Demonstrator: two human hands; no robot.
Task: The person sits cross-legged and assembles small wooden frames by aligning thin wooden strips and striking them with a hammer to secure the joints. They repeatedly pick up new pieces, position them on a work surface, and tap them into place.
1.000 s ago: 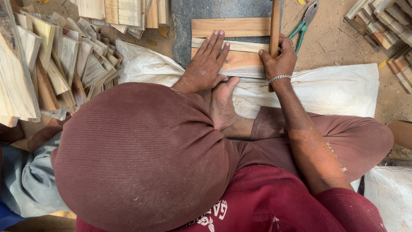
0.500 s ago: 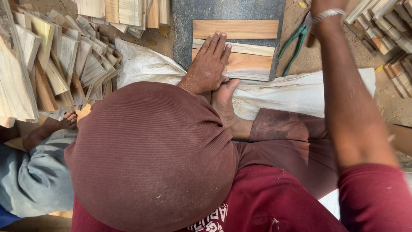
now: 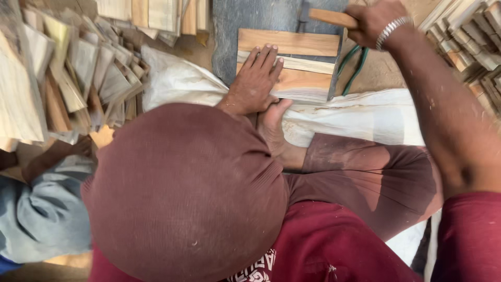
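Left hand (image 3: pixel 255 83): fingers flat, open on wood slats (image 3: pixel 292 78) | right hand (image 3: pixel 373 21): fingers gripping wooden handle (image 3: pixel 331 17) | green pliers (image 3: pixel 355 65) below right fingers | slat piles (image 3: pixel 68 78) left.

Matt raw wood boards (image 3: pixel 288 43), rough grey stone slab (image 3: pixel 261 18), white woven sack (image 3: pixel 360 117)

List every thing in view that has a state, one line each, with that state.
left hand: flat, fingers spread, pressing on the wood pieces
wood pieces: lying flat on the grey slab, held down
right hand: raised, closed around the wooden handle
wooden handle: gripped, lifted above the slab
green-handled pliers: lying on the ground, untouched
white sack: spread out, crumpled
wood stack: piled loosely at the side
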